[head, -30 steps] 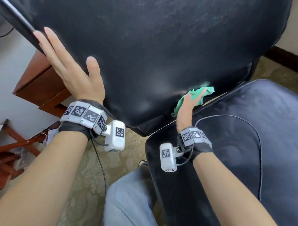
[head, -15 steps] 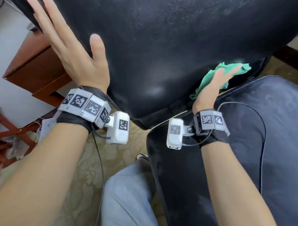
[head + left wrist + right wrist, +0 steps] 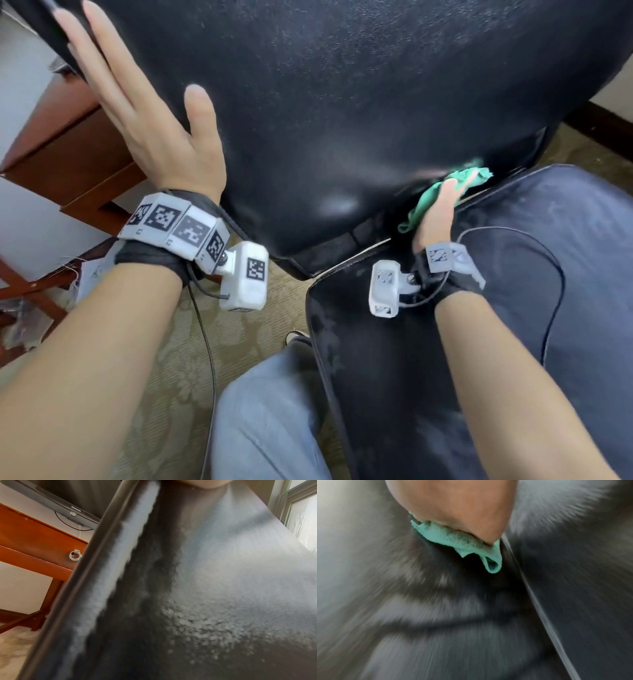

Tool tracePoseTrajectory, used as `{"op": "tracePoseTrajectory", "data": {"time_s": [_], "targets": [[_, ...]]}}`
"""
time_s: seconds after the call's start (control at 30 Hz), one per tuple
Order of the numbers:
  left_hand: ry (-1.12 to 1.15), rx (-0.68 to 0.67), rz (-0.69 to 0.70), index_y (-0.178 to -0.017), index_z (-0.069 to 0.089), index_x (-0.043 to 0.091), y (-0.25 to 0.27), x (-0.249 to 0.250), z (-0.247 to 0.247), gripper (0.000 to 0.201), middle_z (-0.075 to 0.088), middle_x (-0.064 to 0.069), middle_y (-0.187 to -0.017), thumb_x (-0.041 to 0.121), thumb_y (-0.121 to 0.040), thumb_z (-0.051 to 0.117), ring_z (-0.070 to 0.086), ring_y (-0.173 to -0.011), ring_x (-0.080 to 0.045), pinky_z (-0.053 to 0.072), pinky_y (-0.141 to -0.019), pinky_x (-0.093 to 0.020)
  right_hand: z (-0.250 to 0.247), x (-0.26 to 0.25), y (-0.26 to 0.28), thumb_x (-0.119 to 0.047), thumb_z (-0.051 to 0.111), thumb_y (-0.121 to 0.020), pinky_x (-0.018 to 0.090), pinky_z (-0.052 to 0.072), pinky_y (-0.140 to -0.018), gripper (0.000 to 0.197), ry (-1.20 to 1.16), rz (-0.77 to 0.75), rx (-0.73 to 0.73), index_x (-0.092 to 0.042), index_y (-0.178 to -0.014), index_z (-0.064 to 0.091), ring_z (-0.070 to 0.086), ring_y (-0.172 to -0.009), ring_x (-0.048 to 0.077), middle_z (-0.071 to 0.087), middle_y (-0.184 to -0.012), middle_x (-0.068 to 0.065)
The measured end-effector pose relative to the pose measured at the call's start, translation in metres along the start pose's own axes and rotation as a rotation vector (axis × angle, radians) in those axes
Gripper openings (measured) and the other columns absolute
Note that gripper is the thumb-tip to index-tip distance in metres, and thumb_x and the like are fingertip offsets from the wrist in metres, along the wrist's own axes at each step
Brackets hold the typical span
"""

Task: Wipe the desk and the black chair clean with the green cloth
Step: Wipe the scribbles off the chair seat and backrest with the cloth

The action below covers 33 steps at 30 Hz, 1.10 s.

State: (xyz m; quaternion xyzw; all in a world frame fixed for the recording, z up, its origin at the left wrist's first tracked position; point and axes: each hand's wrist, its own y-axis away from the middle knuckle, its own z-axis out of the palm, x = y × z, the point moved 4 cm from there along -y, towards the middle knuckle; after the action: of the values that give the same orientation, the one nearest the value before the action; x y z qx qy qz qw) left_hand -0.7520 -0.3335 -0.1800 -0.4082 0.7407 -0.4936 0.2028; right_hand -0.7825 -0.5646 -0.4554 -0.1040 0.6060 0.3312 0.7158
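Observation:
The black chair's backrest [image 3: 342,102] fills the top of the head view, with its seat [image 3: 548,291] at lower right. My left hand [image 3: 147,120] lies flat against the backrest's left edge, fingers straight; the left wrist view shows that shiny black surface [image 3: 205,574] up close. My right hand [image 3: 442,205] presses the green cloth [image 3: 423,204] against the bottom of the backrest, just above the gap to the seat, with its fingers stretched out. In the blurred right wrist view the cloth [image 3: 471,546] bunches under my palm [image 3: 462,507].
The reddish wooden desk [image 3: 61,144] stands left of the chair, its drawer carrying a ring handle [image 3: 75,556], under a black screen [image 3: 60,497]. A thin cable [image 3: 534,246] loops over the seat. My knee in jeans [image 3: 267,411] is over the patterned carpet [image 3: 164,377].
My right hand swept the cloth to the right along the lower backrest, then came back down and left toward the seat gap. The left hand stayed flat on the backrest edge.

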Motion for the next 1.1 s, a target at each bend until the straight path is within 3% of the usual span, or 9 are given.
{"op": "tracePoseTrajectory", "data": {"time_s": [0.07,0.23,0.4,0.57,0.73,0.87,0.93,1.03,1.1], "targets": [[-0.001,0.006,-0.004,-0.137,0.026,-0.023,-0.001,0.001,0.001,0.089,0.022,-0.044,-0.142,0.056,-0.094,0.024,0.025,-0.136,-0.052,0.019,-0.116,-0.039,-0.009,0.009,-0.022,-0.078,0.032,-0.063,0.021,0.038,-0.045,0.041,-0.145,0.117,0.053,-0.040,-0.078,0.039,0.041,-0.047,0.003,0.045,-0.061,-0.011],[0.006,0.001,-0.011,-0.137,0.026,-0.022,-0.001,0.003,0.001,0.090,0.022,-0.044,-0.142,0.057,-0.093,0.024,0.023,-0.136,-0.052,0.016,-0.116,-0.033,0.022,0.039,0.008,-0.064,0.031,-0.088,0.020,0.034,-0.042,0.045,-0.272,0.207,-0.014,-0.026,-0.063,0.026,0.031,-0.040,0.020,0.032,-0.041,0.000],[0.002,0.002,-0.001,-0.136,0.026,-0.023,-0.001,0.005,-0.001,0.091,0.022,-0.045,-0.141,0.057,-0.093,0.024,0.024,-0.136,-0.053,0.017,-0.116,-0.035,0.068,0.106,0.065,-0.079,0.044,-0.074,0.028,0.039,-0.062,0.066,-0.265,0.316,-0.274,-0.032,-0.095,0.001,0.039,-0.064,0.012,0.038,-0.067,-0.011],[0.017,-0.004,-0.005,-0.137,0.025,-0.023,-0.001,0.003,0.000,0.091,0.021,-0.045,-0.142,0.058,-0.093,0.023,0.023,-0.136,-0.052,0.014,-0.116,-0.031,0.056,0.071,0.076,-0.069,0.045,-0.079,0.029,0.037,-0.051,0.046,-0.298,0.330,-0.247,-0.025,-0.092,0.043,0.037,-0.052,0.019,0.036,-0.054,0.000],[0.012,0.002,0.002,-0.136,0.026,-0.023,-0.001,0.003,0.003,0.091,0.022,-0.045,-0.141,0.057,-0.093,0.022,0.024,-0.136,-0.052,0.014,-0.116,-0.031,0.017,0.009,0.021,-0.048,0.032,-0.096,0.021,0.030,-0.041,0.044,-0.416,0.236,0.005,-0.020,-0.062,0.032,0.028,-0.038,0.019,0.028,-0.044,0.001],[0.010,0.005,-0.006,-0.137,0.026,-0.023,-0.003,0.005,0.005,0.092,0.022,-0.045,-0.141,0.058,-0.093,0.022,0.024,-0.136,-0.052,0.015,-0.116,-0.031,0.023,0.003,0.030,-0.046,0.038,-0.086,0.021,0.033,-0.042,0.028,-0.378,0.179,0.004,-0.024,-0.090,0.054,0.035,-0.042,0.013,0.038,-0.046,-0.004],[0.017,0.002,-0.003,-0.137,0.026,-0.022,-0.002,0.005,0.004,0.091,0.022,-0.045,-0.142,0.057,-0.093,0.023,0.024,-0.136,-0.051,0.015,-0.116,-0.032,0.035,0.005,0.055,-0.036,0.034,-0.092,0.024,0.033,-0.044,0.027,-0.346,0.095,-0.090,-0.044,-0.116,0.044,0.033,-0.044,0.013,0.037,-0.047,-0.006],[0.016,0.001,0.001,-0.137,0.026,-0.022,-0.002,0.005,0.003,0.088,0.022,-0.044,-0.142,0.055,-0.094,0.025,0.024,-0.136,-0.052,0.015,-0.116,-0.030,0.055,0.012,0.092,-0.023,0.027,-0.096,0.030,0.036,-0.051,0.054,-0.248,0.080,-0.291,-0.071,-0.122,0.019,0.033,-0.053,0.014,0.041,-0.065,-0.001],[0.014,-0.010,-0.005,-0.137,0.025,-0.022,-0.002,0.004,0.004,0.089,0.022,-0.044,-0.142,0.056,-0.095,0.024,0.024,-0.136,-0.051,0.018,-0.117,-0.036,0.059,0.014,0.103,-0.020,0.028,-0.097,0.026,0.048,-0.072,0.070,-0.152,0.070,-0.343,-0.067,-0.132,-0.010,0.046,-0.077,0.007,0.047,-0.111,-0.001]]}}
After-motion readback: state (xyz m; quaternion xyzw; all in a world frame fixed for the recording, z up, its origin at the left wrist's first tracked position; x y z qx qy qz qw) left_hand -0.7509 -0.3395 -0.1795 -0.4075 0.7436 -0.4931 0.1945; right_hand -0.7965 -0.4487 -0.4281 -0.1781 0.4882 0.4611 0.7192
